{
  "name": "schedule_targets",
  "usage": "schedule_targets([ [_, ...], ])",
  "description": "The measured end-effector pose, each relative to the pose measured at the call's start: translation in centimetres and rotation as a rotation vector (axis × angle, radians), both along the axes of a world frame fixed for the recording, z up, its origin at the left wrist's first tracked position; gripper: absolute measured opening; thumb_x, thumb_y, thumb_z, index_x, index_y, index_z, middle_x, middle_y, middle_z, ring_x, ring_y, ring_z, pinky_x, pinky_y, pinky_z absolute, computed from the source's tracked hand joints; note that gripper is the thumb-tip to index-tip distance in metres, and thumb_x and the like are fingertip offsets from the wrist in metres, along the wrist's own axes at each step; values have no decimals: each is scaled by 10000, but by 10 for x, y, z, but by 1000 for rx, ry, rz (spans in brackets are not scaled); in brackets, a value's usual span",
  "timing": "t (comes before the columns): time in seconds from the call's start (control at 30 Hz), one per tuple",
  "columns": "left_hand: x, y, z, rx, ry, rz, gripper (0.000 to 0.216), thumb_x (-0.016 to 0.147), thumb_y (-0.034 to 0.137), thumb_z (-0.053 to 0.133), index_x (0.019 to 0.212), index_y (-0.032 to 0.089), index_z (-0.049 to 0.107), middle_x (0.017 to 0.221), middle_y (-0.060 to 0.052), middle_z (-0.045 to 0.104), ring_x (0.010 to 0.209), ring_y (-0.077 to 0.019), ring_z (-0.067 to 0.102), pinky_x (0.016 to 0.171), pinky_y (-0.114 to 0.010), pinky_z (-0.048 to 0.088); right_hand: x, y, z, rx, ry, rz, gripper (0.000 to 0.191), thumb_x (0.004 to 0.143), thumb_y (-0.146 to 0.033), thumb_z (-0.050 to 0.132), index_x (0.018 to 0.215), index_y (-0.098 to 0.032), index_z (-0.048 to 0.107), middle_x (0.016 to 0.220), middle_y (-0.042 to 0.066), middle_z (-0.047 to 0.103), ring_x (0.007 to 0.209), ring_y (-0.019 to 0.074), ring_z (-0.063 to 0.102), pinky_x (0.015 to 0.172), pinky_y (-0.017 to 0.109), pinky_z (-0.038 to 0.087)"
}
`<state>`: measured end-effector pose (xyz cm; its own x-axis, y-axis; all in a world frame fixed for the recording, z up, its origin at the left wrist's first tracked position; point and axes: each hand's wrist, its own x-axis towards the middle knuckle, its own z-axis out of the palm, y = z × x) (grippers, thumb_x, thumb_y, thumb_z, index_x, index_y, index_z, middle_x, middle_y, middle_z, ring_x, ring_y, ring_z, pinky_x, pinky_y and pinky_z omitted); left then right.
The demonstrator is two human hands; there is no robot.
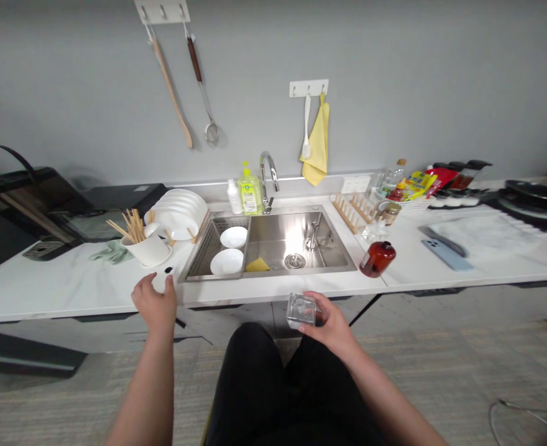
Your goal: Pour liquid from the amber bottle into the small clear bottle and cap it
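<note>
Grey wall [385, 74], marbled counter [69, 286], streaked floor [445, 365].

From where I stood: left hand [155, 302] and right hand [333, 325] were bare | both forearms [150, 378] were bare too | black trousers [249, 384] looked plain and matte, rounded over the knees | clothing nearer the waist was equally dark

Black object [168, 270] unidentifiable, pan [539, 199] cut off

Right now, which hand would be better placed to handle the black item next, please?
Probably the left hand: it is open, right by the black item, though contact is unclear. The right hand is farther off and holds a clear container.
</note>
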<state>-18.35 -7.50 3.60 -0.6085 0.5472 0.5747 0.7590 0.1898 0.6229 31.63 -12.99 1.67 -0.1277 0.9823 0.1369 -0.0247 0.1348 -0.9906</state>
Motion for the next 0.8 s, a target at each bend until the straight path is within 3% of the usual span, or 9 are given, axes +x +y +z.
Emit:
schedule_targets([
  [0.1, 64, -26, 13, 159, -145, -206, 456, 1026, 502, 707, 1369, 202, 701, 1397, -163, 702, 1346, -356, 640, 1171, -490, 509, -1, 1, 3, -4, 17, 13, 817, 661, -451, 1101, 1384, -297, 753, 1391, 114, 798, 1202, 371, 819, 1083, 578, 680],
  [0.2, 142, -47, 20, 109, -365, -632, 462, 957, 405, 836, 1379, 251, 727, 1375, -127, 730, 1257, -313, 711, 1069, -422, 565, -2, 3, 7, -7, 52, 46, 817, 661, -447, 1104, 1379, -297, 744, 1399, 112, 789, 1195, 356, 820, 1097, 564, 668],
  [0.3, 202, -57, 21, -28, -456, -1029, 639, 909, 318, 906, 1512, 280, 701, 1549, -155, 696, 1411, -355, 692, 1142, -473, 575, -4, 6, 14, -16, 69, 104, 811, 679, -452, 1104, 1384, -298, 734, 1411, 104, 781, 1189, 331, 817, 1099, 527, 665],
  [0.4, 233, -55, 20, -196, -543, -1290, 952, 843, 305, 986, 1700, 318, 571, 1740, -166, 583, 1607, -411, 570, 1282, -565, 519, -7, 9, 20, -11, 78, 150, 804, 689, -464, 1106, 1383, -299, 734, 1428, 98, 774, 1270, 338, 791, 1131, 507, 648],
  [0.53, 246, -47, 20, -287, -574, -1357, 1042, 811, 335, 1027, 1734, 304, 545, 1717, -180, 611, 1602, -433, 582, 1337, -620, 470, -11, 12, 25, -8, 92, 181, 817, 673, -462, 1120, 1371, -296, 728, 1449, 107, 767, 1332, 352, 764, 1136, 506, 641],
  [0.8, 249, -41, 3, -314, -755, -1361, 849, 757, 333, 1058, 1518, 255, 690, 1494, -168, 756, 1397, -393, 735, 1255, -586, 555, -15, 16, 20, 42, 136, 231, 792, 713, -466, 1106, 1400, -321, 738, 1443, 89, 719, 1330, 329, 745, 1120, 468, 645],
])
